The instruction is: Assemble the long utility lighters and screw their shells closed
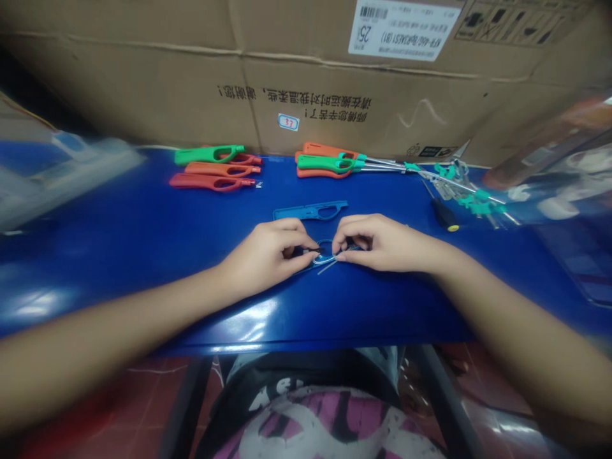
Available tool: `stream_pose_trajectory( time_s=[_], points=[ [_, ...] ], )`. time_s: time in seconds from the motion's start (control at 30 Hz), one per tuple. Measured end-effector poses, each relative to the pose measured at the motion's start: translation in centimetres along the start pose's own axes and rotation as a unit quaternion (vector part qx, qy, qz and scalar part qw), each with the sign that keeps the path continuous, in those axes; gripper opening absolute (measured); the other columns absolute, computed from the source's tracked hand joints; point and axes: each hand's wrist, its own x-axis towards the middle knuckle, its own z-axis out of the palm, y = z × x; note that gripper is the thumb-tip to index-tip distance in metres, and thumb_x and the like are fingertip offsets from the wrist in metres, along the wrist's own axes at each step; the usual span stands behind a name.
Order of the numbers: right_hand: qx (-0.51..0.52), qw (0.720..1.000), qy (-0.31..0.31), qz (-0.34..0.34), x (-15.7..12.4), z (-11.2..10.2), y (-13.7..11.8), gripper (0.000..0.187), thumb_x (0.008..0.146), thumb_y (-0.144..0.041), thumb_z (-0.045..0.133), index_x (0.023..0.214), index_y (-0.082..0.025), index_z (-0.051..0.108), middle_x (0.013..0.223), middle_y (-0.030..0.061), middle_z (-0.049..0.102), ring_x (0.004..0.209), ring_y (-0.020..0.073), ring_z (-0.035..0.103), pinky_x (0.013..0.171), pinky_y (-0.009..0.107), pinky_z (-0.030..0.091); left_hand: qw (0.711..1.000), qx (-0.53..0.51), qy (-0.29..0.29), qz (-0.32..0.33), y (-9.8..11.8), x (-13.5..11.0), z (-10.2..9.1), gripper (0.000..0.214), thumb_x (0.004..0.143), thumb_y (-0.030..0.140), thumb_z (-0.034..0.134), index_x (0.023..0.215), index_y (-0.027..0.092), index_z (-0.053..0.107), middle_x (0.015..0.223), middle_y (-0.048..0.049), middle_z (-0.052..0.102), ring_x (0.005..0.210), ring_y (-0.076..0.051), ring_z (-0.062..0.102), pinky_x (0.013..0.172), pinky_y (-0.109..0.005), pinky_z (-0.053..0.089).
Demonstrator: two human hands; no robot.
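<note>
Head view, near to far. Blue tabletop, near edge just above the lap. A little in from the near edge's middle, my left hand and right hand meet, knuckles up. Fingers of both are pinched on a small blue shell piece lying flat on the tabletop between them. A thin pale wire pokes out under it toward the near edge. Grip detail is partly hidden by the fingertips.

Just beyond the hands, apart from them: a second blue shell half, flat. Farther, toward the far edge: left cluster of green and orange handles; right cluster of handles with metal tubes. Toward the far right corner: teal small parts and a black-yellow tool grip. Cardboard box stands along the far edge.
</note>
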Motion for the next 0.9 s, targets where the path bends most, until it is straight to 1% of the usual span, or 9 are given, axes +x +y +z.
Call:
stream_pose_trajectory(
  time_s=[0.17,0.3,0.37,0.47,0.57,0.67,0.8,0.9],
  points=[
    [-0.007,1.0,0.001,0.003,0.0,0.2,-0.1,0.014,0.084,-0.016,0.065,0.096,-0.018,0.072,0.092,0.0014,0.068,0.071,0.0109,0.051,0.065,0.024,0.04,1.0,0.016,-0.01,0.007,0.2,-0.1,-0.2,0.015,0.09,0.021,0.072,0.102,0.016,0.079,0.089,-0.0029,0.068,0.071,-0.01,0.064,0.066,-0.022,0.051],
    [-0.027,0.999,0.027,0.01,0.1,0.6,-0.1,0.015,0.084,-0.015,0.063,0.096,-0.018,0.072,0.089,0.0007,0.069,0.07,0.0107,0.051,0.065,0.024,0.039,0.999,0.017,-0.03,-0.004,0.7,-0.2,-0.6,0.021,0.089,0.018,0.069,0.108,0.018,0.078,0.094,-0.0029,0.069,0.064,-0.008,0.061,0.064,-0.022,0.053],
    [-0.037,0.998,0.039,0.016,0.1,0.7,-0.2,0.015,0.084,-0.016,0.063,0.097,-0.018,0.072,0.084,-0.0002,0.067,0.068,0.0106,0.051,0.064,0.023,0.038,0.999,0.022,-0.039,0.003,0.9,-0.3,-0.7,0.024,0.091,0.015,0.065,0.112,0.018,0.078,0.096,-0.0037,0.07,0.069,-0.01,0.064,0.066,-0.023,0.054],
    [-0.045,0.998,0.045,0.019,0.2,0.7,-0.3,0.016,0.086,-0.02,0.064,0.1,-0.018,0.072,0.08,-0.0011,0.065,0.067,0.0105,0.052,0.062,0.023,0.036,0.998,0.04,-0.037,0.028,1.1,-0.3,-0.8,0.025,0.094,0.014,0.062,0.112,0.016,0.077,0.094,-0.005,0.071,0.081,-0.014,0.069,0.073,-0.025,0.055],
    [-0.042,0.997,0.058,0.003,0.3,0.7,-0.4,0.014,0.089,-0.027,0.065,0.097,-0.017,0.072,0.079,-0.0003,0.065,0.066,0.0107,0.051,0.064,0.024,0.037,0.998,0.049,-0.03,0.041,1.1,-0.3,-0.8,0.022,0.095,0.015,0.061,0.109,0.016,0.078,0.093,-0.0053,0.074,0.084,-0.015,0.071,0.076,-0.026,0.056],
    [-0.041,0.996,0.073,-0.022,0.5,1.1,-0.4,0.015,0.091,-0.031,0.067,0.095,-0.018,0.072,0.08,0.0003,0.065,0.068,0.0115,0.052,0.067,0.025,0.038,0.996,0.067,-0.027,0.045,0.9,-0.2,-0.7,0.022,0.097,0.018,0.061,0.112,0.018,0.077,0.094,-0.005,0.077,0.084,-0.017,0.072,0.076,-0.027,0.057],
    [-0.052,0.994,0.083,-0.04,0.7,1.6,-0.3,0.01,0.091,-0.026,0.068,0.095,-0.018,0.071,0.085,0.0014,0.067,0.072,0.0121,0.054,0.069,0.025,0.039,0.993,0.102,-0.033,0.057,0.7,-0.2,-0.7,0.023,0.098,0.021,0.06,0.115,0.019,0.075,0.096,-0.0049,0.079,0.086,-0.019,0.073,0.077,-0.031,0.057],
    [-0.067,0.994,0.076,-0.038,0.6,1.5,-0.4,0.007,0.092,-0.023,0.066,0.092,-0.017,0.07,0.089,0.0025,0.068,0.075,0.0127,0.056,0.07,0.025,0.039,0.991,0.113,-0.042,0.064,0.7,-0.2,-0.7,0.024,0.099,0.022,0.058,0.116,0.019,0.075,0.097,-0.0048,0.079,0.084,-0.019,0.072,0.076,-0.031,0.056]
  ],
)
